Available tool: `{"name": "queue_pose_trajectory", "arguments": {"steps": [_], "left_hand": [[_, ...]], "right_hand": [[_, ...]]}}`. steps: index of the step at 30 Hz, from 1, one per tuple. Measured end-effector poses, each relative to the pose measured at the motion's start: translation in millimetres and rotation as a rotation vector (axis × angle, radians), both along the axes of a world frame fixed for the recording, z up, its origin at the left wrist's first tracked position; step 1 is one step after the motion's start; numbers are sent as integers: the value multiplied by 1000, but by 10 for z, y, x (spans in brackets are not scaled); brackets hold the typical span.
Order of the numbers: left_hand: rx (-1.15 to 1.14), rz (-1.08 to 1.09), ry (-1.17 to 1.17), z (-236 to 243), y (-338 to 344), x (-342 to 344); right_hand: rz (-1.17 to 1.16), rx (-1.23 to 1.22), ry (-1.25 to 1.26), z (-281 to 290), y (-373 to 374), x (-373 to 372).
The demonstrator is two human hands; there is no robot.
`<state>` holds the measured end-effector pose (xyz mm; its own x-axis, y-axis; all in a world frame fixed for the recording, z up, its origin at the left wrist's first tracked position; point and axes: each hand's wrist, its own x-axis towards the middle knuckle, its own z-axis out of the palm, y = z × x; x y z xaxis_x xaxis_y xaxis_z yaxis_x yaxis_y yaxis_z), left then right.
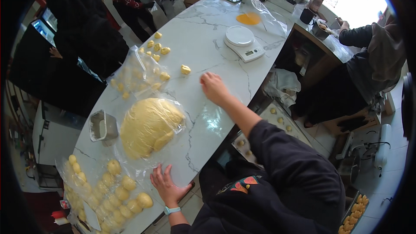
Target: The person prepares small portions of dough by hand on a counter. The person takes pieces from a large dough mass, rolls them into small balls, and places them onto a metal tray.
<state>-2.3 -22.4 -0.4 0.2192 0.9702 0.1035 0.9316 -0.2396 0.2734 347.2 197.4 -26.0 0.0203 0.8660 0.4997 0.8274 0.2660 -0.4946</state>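
Note:
My right hand [214,87] rests on the marble counter with its fingers curled in. Whatever lies under the fingers, if anything, is hidden. Just left of it sits a small rough dough piece [185,69]. My left hand [165,187] lies at the counter's near edge, fingers spread, holding nothing. Beyond that hand is a large mound of yellow dough [147,125] under clear plastic film. Several smooth dough balls [115,199], also partly under film, fill the counter's near left corner. Farther off, small dough pieces [156,47] lie loose, and others are beneath a plastic sheet [136,71].
A metal tin [104,125] stands at the left edge. The white kitchen scale [245,43] is ahead on the right, with an orange disc [248,18] behind it. Below the right edge are trays with dough pieces [281,119]. Other people stand left, behind and right of the counter.

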Motion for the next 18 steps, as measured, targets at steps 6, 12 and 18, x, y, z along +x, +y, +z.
{"name": "queue_pose_trajectory", "arguments": {"steps": [6, 12, 18], "left_hand": [[46, -21, 1, 24, -31, -34], [53, -68, -3, 16, 61, 11], [107, -197, -11, -173, -30, -173]], "right_hand": [[59, -199, 658, 37, -802, -164], [81, -244, 352, 182, -773, 107], [65, -127, 1256, -108, -1933, 984]]}}
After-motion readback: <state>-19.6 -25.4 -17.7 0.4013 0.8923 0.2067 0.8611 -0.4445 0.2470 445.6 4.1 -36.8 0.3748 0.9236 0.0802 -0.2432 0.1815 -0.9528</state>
